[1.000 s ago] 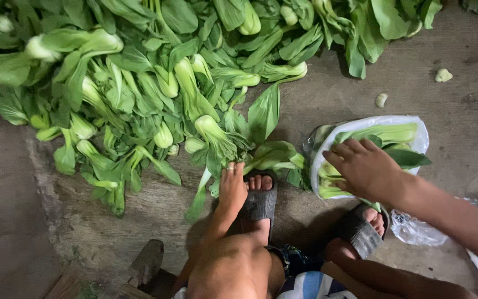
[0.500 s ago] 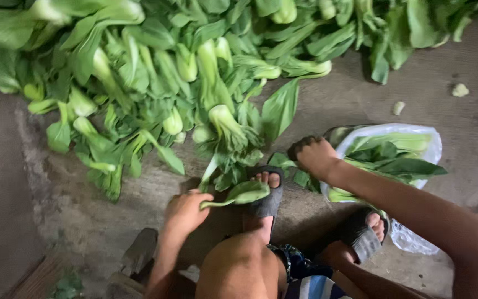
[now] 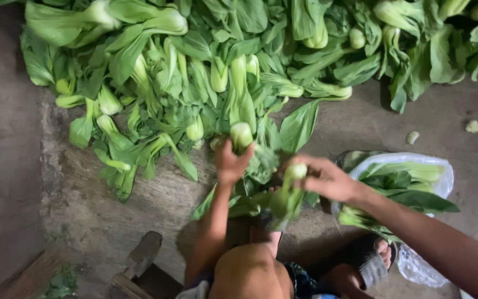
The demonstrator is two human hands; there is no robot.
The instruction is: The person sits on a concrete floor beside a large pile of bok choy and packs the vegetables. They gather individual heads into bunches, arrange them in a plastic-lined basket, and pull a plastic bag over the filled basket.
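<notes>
Fingers (image 3: 305, 166) of the right hand (image 3: 327, 180) wrap a bok choy head (image 3: 289, 194), stem up; the left hand (image 3: 230, 163) grips another (image 3: 242, 135) at the heap's 6 o'clock edge. Big bok choy pile (image 3: 239, 61) covers the concrete floor (image 3: 360, 122) toward 12. Plastic bag (image 3: 402, 180), mouth open at 3, keeps sorted heads within reach.

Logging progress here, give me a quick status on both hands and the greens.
Left hand gripping a bok choy head at the pile's edge. Right hand holding another bok choy. Plastic bag part-filled beside right arm. Nothing blocking.
</notes>
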